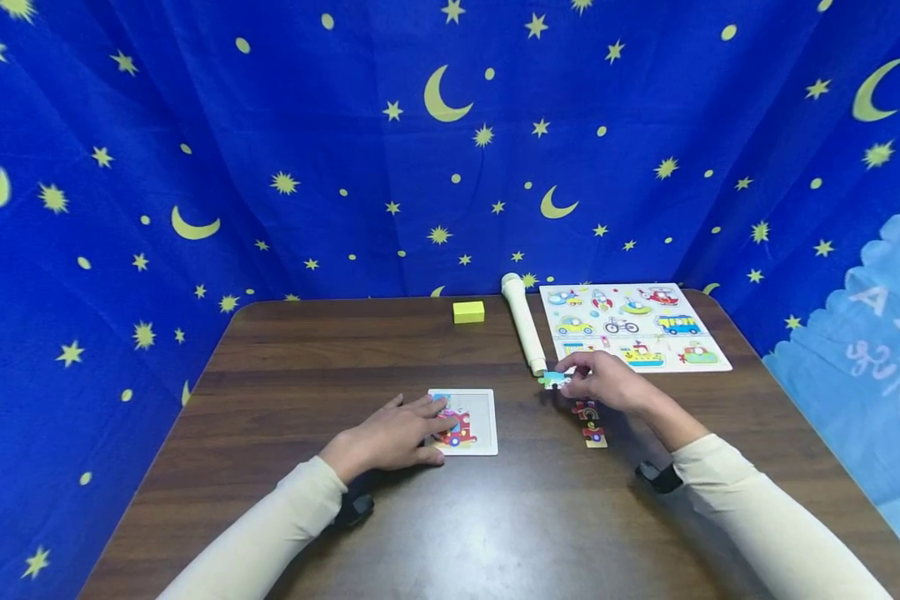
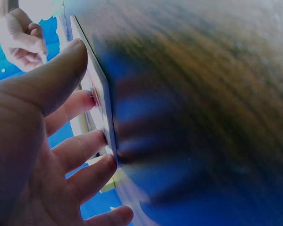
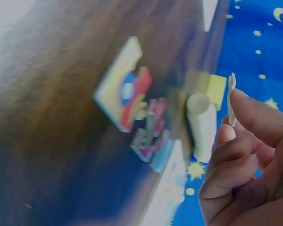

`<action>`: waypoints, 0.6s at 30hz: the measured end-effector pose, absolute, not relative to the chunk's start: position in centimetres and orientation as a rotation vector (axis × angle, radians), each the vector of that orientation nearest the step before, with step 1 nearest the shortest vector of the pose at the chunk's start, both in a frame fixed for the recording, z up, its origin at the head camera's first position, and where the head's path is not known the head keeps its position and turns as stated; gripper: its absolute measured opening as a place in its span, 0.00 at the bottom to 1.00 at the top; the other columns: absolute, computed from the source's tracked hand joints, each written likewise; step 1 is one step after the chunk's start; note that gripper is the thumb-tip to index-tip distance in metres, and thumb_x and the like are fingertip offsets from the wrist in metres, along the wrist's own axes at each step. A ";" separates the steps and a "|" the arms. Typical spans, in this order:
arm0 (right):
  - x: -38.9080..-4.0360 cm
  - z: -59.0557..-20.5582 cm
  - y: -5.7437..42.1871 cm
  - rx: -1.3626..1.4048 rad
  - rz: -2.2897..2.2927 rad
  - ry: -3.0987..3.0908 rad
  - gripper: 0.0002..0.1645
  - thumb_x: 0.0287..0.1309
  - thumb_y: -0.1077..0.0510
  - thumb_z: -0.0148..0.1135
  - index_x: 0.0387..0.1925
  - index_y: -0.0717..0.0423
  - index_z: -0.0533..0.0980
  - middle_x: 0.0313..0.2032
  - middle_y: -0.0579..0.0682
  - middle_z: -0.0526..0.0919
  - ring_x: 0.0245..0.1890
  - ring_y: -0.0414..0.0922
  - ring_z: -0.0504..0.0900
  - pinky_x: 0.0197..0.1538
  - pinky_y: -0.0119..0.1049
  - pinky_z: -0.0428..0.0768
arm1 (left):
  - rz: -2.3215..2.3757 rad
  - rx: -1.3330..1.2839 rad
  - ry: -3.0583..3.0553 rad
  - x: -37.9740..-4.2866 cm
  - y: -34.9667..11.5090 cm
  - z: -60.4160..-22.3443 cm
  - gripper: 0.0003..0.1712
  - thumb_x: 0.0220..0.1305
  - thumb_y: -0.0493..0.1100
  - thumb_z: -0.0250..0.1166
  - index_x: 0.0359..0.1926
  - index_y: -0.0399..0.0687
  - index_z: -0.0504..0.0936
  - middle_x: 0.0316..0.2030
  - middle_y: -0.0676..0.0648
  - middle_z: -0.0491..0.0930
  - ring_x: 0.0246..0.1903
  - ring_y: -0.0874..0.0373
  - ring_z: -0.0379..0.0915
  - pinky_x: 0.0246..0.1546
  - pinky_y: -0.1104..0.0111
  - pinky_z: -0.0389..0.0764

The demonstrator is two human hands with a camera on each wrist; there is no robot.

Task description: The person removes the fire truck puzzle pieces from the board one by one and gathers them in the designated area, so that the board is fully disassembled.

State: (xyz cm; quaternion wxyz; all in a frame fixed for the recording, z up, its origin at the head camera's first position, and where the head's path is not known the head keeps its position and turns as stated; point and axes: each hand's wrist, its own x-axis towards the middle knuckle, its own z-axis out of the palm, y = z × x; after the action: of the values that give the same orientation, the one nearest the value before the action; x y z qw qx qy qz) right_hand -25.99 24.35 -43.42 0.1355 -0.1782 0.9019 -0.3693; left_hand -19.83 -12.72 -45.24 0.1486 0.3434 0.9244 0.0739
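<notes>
My left hand [image 1: 386, 435] rests with spread fingers on the left side of a small white puzzle tray [image 1: 484, 417]. Inside that tray, a partly covered red vehicle picture [image 1: 461, 427] fills the left portion, beside bare backing. To the right, my right hand [image 1: 606, 382] pinches a jigsaw piece [image 1: 552, 381] printed in blue, white and green. The right wrist view shows this piece [image 3: 232, 101] edge-on between thumb and fingertips. Below that hand lie loose jigsaw pieces [image 1: 594, 437] in red and yellow, partly hidden by it in the head view.
A white board with vehicle pictures [image 1: 692, 354] lies at the back right. Beside it is a cream stick with a rounded head [image 1: 523, 321]. A yellow block [image 1: 468, 312] sits near the table's back edge. Behind hangs a blue curtain [image 1: 360, 183] with stars and moons.
</notes>
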 end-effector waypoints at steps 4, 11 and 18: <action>-26.3 -44.4 24.5 -0.495 -1.040 2.553 0.17 0.59 0.61 0.70 0.50 0.60 0.81 0.30 0.50 0.78 0.30 0.45 0.75 0.31 0.35 0.74 | 0.217 0.987 2.656 -19.9 -12.7 -45.3 0.36 0.70 0.63 0.62 0.75 0.61 0.68 0.78 0.45 0.57 0.77 0.43 0.51 0.71 0.34 0.55; -26.6 -45.4 23.9 -0.544 -1.017 2.584 0.17 0.57 0.64 0.70 0.49 0.63 0.82 0.30 0.49 0.78 0.30 0.44 0.74 0.34 0.36 0.73 | 0.221 0.989 2.655 -19.9 -12.6 -45.3 0.36 0.70 0.62 0.63 0.75 0.61 0.68 0.78 0.45 0.58 0.77 0.44 0.51 0.71 0.34 0.55; -26.5 -45.8 23.5 -0.510 -0.973 2.654 0.16 0.56 0.66 0.70 0.48 0.63 0.82 0.26 0.49 0.78 0.26 0.43 0.74 0.30 0.36 0.73 | 0.231 0.976 2.655 -19.8 -12.7 -45.3 0.37 0.70 0.63 0.62 0.76 0.61 0.67 0.78 0.46 0.56 0.77 0.43 0.50 0.71 0.34 0.53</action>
State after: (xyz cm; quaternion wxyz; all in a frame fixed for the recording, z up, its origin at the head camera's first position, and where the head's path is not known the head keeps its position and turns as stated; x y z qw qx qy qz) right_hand -26.53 23.45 -45.77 0.1342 -0.1760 0.9156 -0.3358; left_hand -19.78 -12.65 -45.32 0.1511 0.3398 0.9248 0.0803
